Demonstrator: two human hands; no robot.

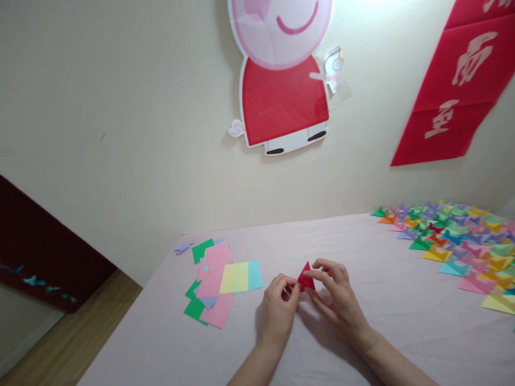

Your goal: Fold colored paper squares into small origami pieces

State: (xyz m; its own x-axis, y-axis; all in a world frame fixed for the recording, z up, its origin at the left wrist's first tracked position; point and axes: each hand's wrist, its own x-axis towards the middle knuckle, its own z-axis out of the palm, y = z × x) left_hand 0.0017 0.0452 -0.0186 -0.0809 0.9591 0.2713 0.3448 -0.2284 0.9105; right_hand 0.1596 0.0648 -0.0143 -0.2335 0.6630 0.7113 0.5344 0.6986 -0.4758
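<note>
Left hand [280, 306]: my thumb and forefinger pinch the left edge of the red paper.
Right hand [341, 299]: my forefinger lies on its face, thumb at the lower edge; whether they pinch, I cannot tell.
Red paper [307, 280]: a small, crisp, folded triangle between my hands, its lower left corner hidden by my fingertips.
Cloth [322, 238]: pale pink, matt, faintly creased.
Loose sheets [209, 283]: flat, smooth, pink, green, yellow, blue, overlapping on my left; lower ones partly covered.
Folded pieces [436, 253]: pointed, many-coloured rows on my right, cut off by the frame, the far ones blurring together.
</note>
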